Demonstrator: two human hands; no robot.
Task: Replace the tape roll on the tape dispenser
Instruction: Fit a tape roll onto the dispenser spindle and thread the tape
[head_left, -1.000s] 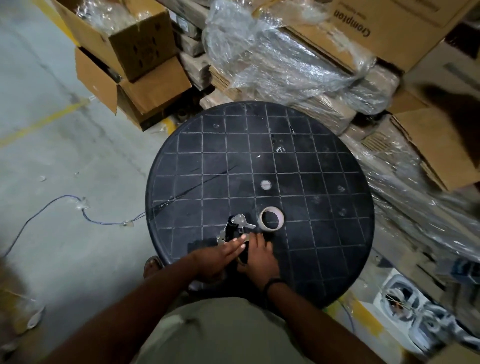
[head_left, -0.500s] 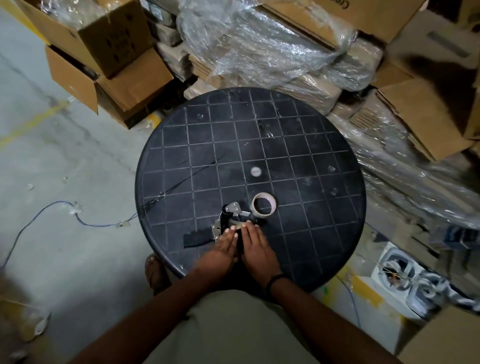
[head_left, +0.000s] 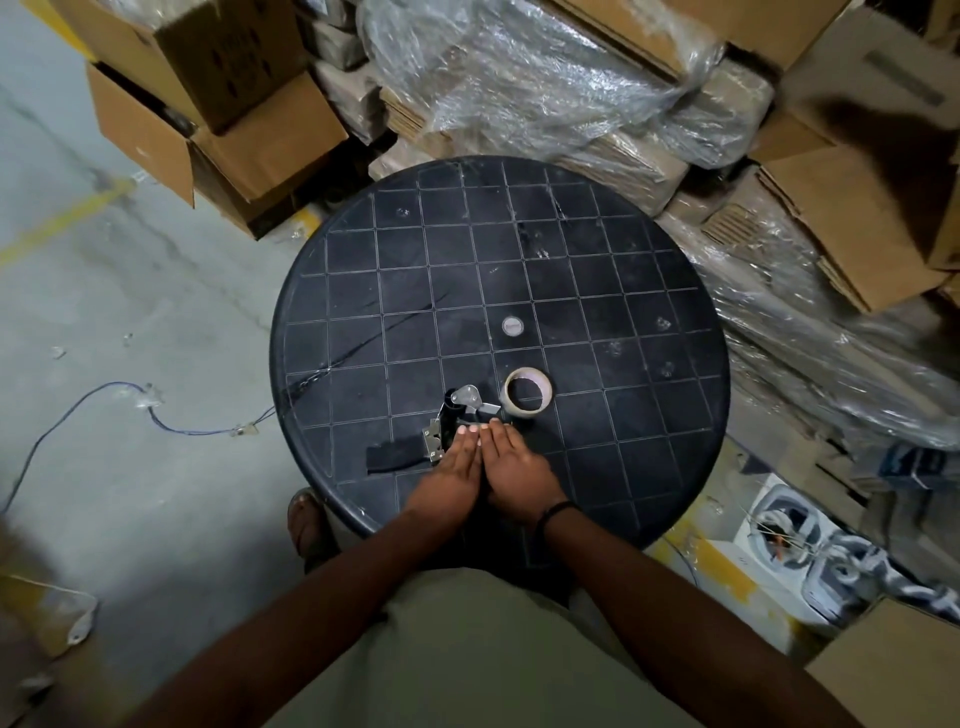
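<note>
We are looking into a warehouse or storeroom. Stacked cardboard cartons crowd the upper left, and further boxes under loose stretch-wrap plastic fill the top and right. The bare concrete floor carries a painted yellow line of the kind that marks aisles, and a loose wire trails across it. A round black plastic table serves as the work surface.

Both forearms are bare; the right hand has a thin black band at its wrist, above an olive-drab garment.
</note>
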